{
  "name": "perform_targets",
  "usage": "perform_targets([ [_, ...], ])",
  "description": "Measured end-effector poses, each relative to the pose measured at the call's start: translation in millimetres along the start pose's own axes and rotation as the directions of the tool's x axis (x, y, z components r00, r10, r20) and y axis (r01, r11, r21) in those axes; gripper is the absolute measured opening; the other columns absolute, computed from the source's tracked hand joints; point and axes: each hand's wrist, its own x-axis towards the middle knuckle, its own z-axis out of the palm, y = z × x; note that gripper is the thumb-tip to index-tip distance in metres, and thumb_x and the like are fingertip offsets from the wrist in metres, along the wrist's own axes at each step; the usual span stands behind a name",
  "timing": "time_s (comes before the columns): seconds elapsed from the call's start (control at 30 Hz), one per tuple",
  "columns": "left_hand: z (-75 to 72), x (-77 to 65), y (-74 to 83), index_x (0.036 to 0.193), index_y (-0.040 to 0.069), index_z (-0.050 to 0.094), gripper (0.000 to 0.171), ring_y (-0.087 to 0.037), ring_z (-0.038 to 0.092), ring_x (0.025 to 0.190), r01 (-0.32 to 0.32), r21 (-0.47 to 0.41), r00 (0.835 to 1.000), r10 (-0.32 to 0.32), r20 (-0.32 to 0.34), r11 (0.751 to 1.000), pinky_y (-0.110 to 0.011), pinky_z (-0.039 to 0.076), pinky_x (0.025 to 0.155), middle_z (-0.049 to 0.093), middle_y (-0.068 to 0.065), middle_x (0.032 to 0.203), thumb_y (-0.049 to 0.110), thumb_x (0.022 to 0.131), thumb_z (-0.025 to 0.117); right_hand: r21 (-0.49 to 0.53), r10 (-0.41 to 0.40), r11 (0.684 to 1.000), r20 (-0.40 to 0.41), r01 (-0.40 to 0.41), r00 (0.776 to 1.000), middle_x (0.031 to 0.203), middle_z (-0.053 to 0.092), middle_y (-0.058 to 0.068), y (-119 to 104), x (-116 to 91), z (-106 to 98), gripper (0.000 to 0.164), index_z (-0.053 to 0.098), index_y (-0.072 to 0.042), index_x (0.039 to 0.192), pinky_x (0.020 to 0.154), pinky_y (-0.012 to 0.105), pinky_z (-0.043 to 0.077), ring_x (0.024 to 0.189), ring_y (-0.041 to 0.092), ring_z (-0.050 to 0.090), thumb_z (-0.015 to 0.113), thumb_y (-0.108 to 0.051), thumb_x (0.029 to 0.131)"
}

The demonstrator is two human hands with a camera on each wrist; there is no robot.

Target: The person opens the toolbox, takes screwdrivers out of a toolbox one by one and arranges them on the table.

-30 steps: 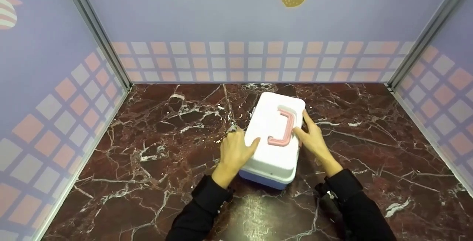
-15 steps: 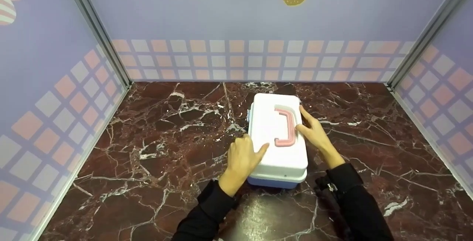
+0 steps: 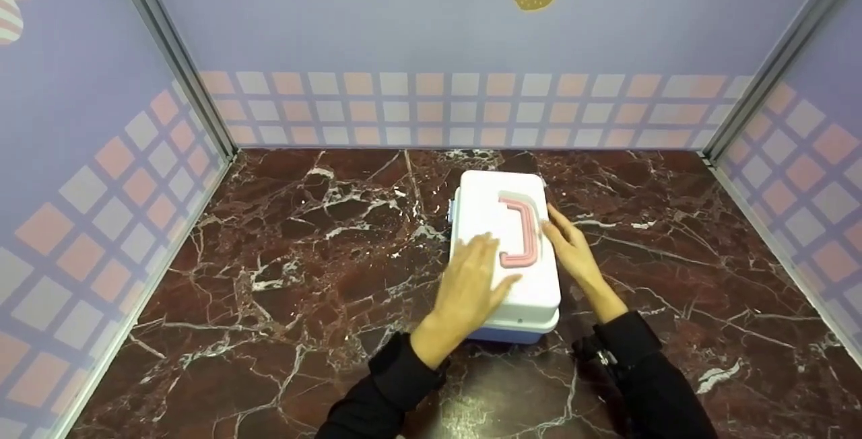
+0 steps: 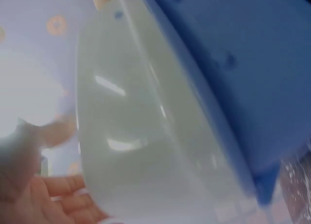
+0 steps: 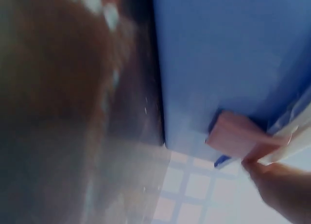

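Box [image 3: 532, 292] on counter [image 3: 323, 331], slightly skewed. Lid [image 3: 481, 207] white, glossy, round-cornered; base [image 3: 512, 336] blue. Pink handle [image 3: 530, 233] lies flat in its recess; pink latch [image 5: 235, 136] on the right flank. Left hand [image 3: 467, 284] over lid, fingers straight, close together, thumb spread. Right hand [image 3: 574, 254] beside box, fingers fairly straight, one tip at the latch.

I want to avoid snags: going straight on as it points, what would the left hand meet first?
Probably the far end of the pink handle on the white lid. Whether the left hand touches the lid or hovers is unclear, so it might pass over instead.
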Motion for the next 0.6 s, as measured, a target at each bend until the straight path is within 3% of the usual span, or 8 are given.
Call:
perform_targets([
  [0.13, 6.7, -1.2, 8.6, 0.132, 0.004, 0.040, 0.071, -0.027, 0.031, 0.128, -0.124, -0.042, 0.985, 0.128, 0.115, 0.991, -0.041, 0.019, 0.104, 0.036, -0.014, 0.138, 0.055, 0.084, 0.044, -0.027, 0.078, 0.996, -0.081, -0.080, 0.994, 0.136, 0.034, 0.026, 6, -5, 4, 0.045, 0.033, 0.012, 0.132, 0.103, 0.037, 0.024, 0.126, 0.032, 0.032, 0.034, -0.017, 0.098],
  [0.23, 14.3, -2.9, 10.3, 0.135, 0.006, 0.037, 0.077, -0.027, 0.029, 0.129, -0.194, -0.014, 0.971, 0.194, 0.139, 0.981, -0.044, 0.019, 0.104, 0.034, -0.012, 0.140, 0.060, 0.081, 0.045, -0.027, 0.144, 0.989, -0.089, -0.147, 0.986, 0.132, 0.039, 0.027, 8, -8, 6, 0.042, 0.035, 0.013, 0.130, 0.099, 0.036, 0.030, 0.121, 0.031, 0.038, 0.034, -0.015, 0.098],
  [0.43, 25.2, -6.8, 10.0, 0.135, 0.004, 0.037, 0.081, -0.026, 0.036, 0.125, -0.285, 0.090, 0.955, 0.274, 0.114, 0.954, -0.046, 0.024, 0.101, 0.038, -0.009, 0.138, 0.060, 0.078, 0.051, -0.069, 0.211, 0.973, -0.105, -0.219, 0.972, 0.118, 0.050, 0.030, 11, -16, 8, 0.038, 0.041, 0.013, 0.126, 0.077, 0.024, 0.044, 0.095, 0.024, 0.055, 0.038, -0.006, 0.094],
  [0.6, 27.3, -7.5, 8.7, 0.131, 0.003, 0.044, 0.075, -0.025, 0.041, 0.122, -0.314, 0.103, 0.949, 0.308, 0.074, 0.944, -0.044, 0.027, 0.101, 0.044, -0.009, 0.134, 0.054, 0.077, 0.058, -0.031, 0.297, 0.954, -0.060, -0.299, 0.953, 0.097, 0.058, 0.020, 11, -20, 5, 0.039, 0.042, 0.013, 0.123, 0.058, 0.020, 0.046, 0.071, 0.009, 0.055, 0.036, -0.013, 0.095],
])
